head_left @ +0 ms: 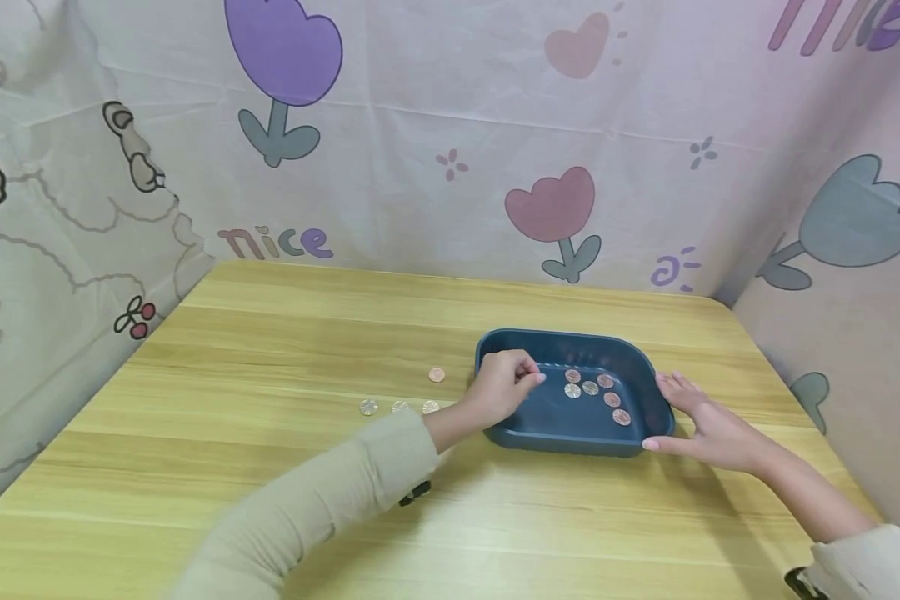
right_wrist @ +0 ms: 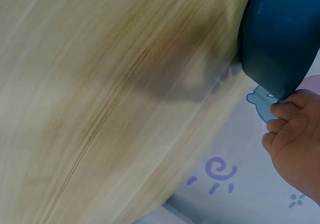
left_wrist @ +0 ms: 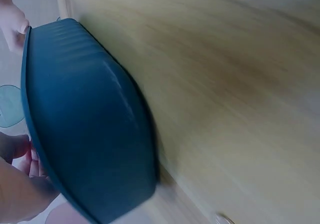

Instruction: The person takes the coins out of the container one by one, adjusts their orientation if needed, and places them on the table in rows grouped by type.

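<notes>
A dark blue rectangular tray (head_left: pixel 570 446) stands on the table, with several copper and silver coins (head_left: pixel 612 400) on its floor, mostly towards the right. My left hand (head_left: pixel 498 387) reaches over the tray's left side. Its thumb and fingertips are close together above the floor; whether a coin is between them cannot be made out. At the tray's right end, my right hand (head_left: pixel 720 429) rests against the rim, its thumb at the near corner and its fingers stretched along the side. The right wrist view shows its fingertips (right_wrist: pixel 277 124) touching the rim.
Left of the tray, a copper coin (head_left: pixel 437 375) lies behind a row of silver coins (head_left: pixel 369 407), partly near my left forearm. A printed cloth (head_left: pixel 420 200) hangs around the back and sides of the wooden table (head_left: pixel 285 333).
</notes>
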A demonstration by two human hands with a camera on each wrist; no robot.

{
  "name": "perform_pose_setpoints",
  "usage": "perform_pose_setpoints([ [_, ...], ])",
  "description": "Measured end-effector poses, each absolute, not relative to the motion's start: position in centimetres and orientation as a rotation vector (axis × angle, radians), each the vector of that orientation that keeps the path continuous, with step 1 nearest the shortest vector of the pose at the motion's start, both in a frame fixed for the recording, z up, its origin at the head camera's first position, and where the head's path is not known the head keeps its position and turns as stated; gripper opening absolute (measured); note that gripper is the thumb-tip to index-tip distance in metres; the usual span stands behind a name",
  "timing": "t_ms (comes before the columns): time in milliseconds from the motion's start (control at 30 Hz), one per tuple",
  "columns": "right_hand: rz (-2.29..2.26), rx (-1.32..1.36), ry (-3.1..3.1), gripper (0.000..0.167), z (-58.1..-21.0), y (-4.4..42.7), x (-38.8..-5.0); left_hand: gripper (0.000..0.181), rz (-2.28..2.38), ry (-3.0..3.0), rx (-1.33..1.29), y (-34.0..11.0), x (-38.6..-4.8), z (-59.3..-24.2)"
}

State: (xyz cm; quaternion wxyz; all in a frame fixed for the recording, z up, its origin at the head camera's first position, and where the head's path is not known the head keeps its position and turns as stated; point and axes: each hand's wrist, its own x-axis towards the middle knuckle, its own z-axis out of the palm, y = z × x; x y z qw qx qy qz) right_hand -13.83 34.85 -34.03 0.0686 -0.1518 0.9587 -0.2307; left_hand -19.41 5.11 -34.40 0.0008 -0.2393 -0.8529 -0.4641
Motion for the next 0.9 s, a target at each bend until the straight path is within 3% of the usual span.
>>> perform_pose_setpoints([
  [300,-0.694,-0.463,2.890,0.099,-34.1,34.7,-13.9,0.013,-1.340,-2.803,-0.667,9.6,-20.6,-35.5],
  [600,-0.706,-0.478,2.888,0.098,-34.3,34.9,-13.9,0.013,-1.157,-3.035,-0.379,14.0,-21.5,-36.6],
  [900,-0.727,-0.470,2.882,0.099,-34.3,35.0,-14.0,0.010,-1.110,-3.098,-0.180,15.0,-21.8,-37.5],
])
